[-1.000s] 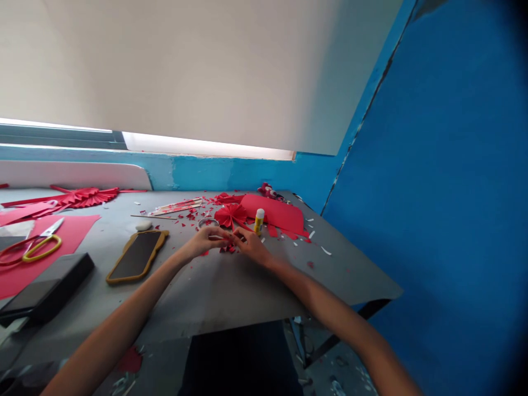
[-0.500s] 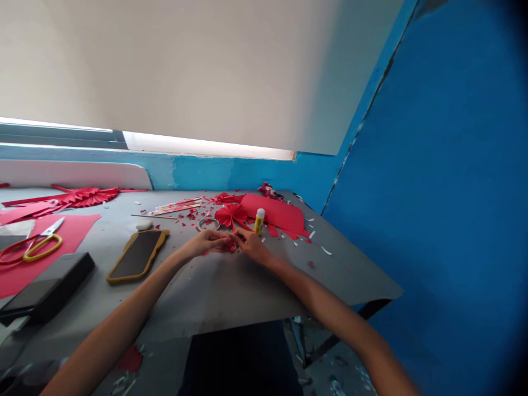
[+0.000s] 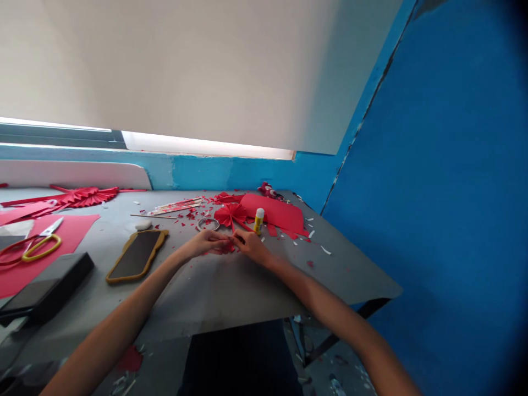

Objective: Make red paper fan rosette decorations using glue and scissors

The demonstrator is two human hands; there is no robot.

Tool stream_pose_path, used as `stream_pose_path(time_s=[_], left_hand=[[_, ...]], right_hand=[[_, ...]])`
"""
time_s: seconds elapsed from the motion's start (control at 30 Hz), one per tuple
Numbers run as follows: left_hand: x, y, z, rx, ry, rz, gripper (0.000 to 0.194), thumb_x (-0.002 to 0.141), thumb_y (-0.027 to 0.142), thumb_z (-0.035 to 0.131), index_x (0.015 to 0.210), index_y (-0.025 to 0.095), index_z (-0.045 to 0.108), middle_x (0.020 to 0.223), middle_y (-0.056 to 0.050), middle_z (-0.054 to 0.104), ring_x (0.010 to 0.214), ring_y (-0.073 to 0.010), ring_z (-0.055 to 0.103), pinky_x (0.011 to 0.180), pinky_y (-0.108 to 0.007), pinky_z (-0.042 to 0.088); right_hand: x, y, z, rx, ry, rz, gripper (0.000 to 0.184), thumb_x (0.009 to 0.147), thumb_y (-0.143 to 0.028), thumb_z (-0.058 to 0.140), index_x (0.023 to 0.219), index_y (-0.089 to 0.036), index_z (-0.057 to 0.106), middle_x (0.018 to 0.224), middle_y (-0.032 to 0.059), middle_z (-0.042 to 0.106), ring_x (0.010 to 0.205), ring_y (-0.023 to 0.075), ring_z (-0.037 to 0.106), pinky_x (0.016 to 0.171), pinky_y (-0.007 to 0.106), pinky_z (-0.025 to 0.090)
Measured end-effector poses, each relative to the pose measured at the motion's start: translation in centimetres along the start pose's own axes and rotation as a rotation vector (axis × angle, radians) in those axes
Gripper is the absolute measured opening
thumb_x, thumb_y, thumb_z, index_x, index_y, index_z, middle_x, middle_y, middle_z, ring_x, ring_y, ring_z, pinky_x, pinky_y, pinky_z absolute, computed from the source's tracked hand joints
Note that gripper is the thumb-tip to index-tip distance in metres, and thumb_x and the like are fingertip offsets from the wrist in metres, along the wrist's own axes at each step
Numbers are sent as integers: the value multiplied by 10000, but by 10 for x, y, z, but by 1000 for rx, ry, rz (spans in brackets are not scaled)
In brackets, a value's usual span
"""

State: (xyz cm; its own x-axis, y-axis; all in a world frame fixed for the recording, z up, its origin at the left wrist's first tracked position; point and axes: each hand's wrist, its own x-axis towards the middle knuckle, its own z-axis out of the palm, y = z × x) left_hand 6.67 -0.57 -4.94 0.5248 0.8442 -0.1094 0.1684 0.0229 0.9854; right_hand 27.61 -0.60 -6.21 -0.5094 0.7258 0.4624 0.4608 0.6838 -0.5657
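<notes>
You are pinching a small red paper piece (image 3: pixel 228 247), seemingly, between your left hand (image 3: pixel 206 242) and right hand (image 3: pixel 251 247), fingertips pressing together, working just below a red paper rosette (image 3: pixel 231 215) and glue stick (image 3: pixel 258 220).

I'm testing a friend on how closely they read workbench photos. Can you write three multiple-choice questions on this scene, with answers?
1. Where does the glue stick stand?
A) Beside the red paper rosette
B) On the phone case
C) On the floor

2. What colour is the upper finger loop of the scissors?
A) Blue
B) Green
C) Yellow

3. How do the left hand and right hand stand?
A) Far apart
B) Fingertips together at a red paper scrap
C) Both gripping the scissors

Answers:
1. A, it stands upright just right of the rosette.
2. C, the loop shows yellow at the table's left.
3. B, the fingers meet over the scrap.
</notes>
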Motion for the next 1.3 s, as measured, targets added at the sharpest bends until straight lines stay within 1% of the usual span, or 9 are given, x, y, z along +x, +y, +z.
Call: stream_pose_path(time_s=[0.2, 0.47, 0.67, 0.83, 0.93, 1.0, 1.07, 1.17, 1.3], left_hand=[[-3, 4, 2, 38, -11, 15, 431, 699, 461, 752, 1004, 157, 730, 909, -95, 754, 867, -212, 703, 809, -312, 528], [-8, 12, 5, 52, 5, 7, 439, 660, 463, 778, 964, 149, 737, 903, -103, 754, 866, -223, 699, 822, -330, 520], [-6, 10, 3, 48, -3, 5, 415, 652, 442, 785, 952, 159, 735, 920, -100, 755, 873, -221, 699, 821, -333, 520], [-4, 7, 1, 16, 4, 15, 366, 636, 418, 800, 885, 155, 739, 852, -86, 758, 827, -212, 703, 790, -322, 530], [-1, 4, 0, 10, 6, 34, 358, 652, 413, 794, 895, 156, 745, 844, -85, 757, 808, -207, 702, 773, -311, 534], [1, 1, -1, 2, 15, 56, 354, 661, 417, 788, 895, 154, 749, 850, -86, 756, 800, -207, 702, 773, -311, 537], [3, -1, -2, -11, 43, 71, 363, 659, 425, 789, 886, 145, 750, 835, -87, 755, 786, -207, 702, 781, -323, 538], [3, -2, -2, -24, 63, 77, 419, 658, 434, 791, 954, 141, 741, 843, -90, 755, 802, -209, 703, 815, -345, 530], [0, 2, 2, -42, 19, 18, 453, 672, 478, 769, 972, 140, 738, 883, -101, 756, 858, -223, 704, 847, -348, 516]], right_hand=[[0, 2, 1, -22, -11, 1, 252, 945, -333, 461, 789, -164, 564, 669, -12, 543, 632, 110, 491, 597, 214, 334], [0, 1, 3, -3, -11, 9, 216, 942, -304, 473, 806, -167, 568, 716, 1, 588, 664, 117, 523, 633, 218, 374], [-1, 1, 3, -8, -10, 4, 184, 939, -276, 478, 821, -170, 571, 730, 4, 594, 679, 119, 537, 642, 223, 388], [-1, -3, 2, 0, 2, 8, 170, 922, -257, 496, 791, -168, 555, 701, 0, 576, 656, 117, 523, 619, 225, 368], [-1, -4, 1, 55, 16, 38, 239, 935, -318, 480, 756, -172, 540, 667, -10, 546, 626, 114, 498, 605, 228, 359], [0, -4, 0, 104, 32, 73, 343, 968, -385, 398, 729, -175, 527, 637, -12, 521, 600, 112, 479, 595, 231, 359], [1, -3, 1, 132, 37, 89, 394, 978, -429, 351, 730, -177, 526, 628, -13, 511, 588, 110, 471, 585, 231, 360], [1, -2, 1, 128, 37, 53, 316, 945, -426, 444, 782, -176, 551, 677, -10, 542, 627, 114, 492, 605, 229, 367], [1, 0, 1, 133, 42, 28, 226, 927, -345, 483, 809, -172, 567, 696, -10, 554, 641, 114, 495, 624, 228, 371]])
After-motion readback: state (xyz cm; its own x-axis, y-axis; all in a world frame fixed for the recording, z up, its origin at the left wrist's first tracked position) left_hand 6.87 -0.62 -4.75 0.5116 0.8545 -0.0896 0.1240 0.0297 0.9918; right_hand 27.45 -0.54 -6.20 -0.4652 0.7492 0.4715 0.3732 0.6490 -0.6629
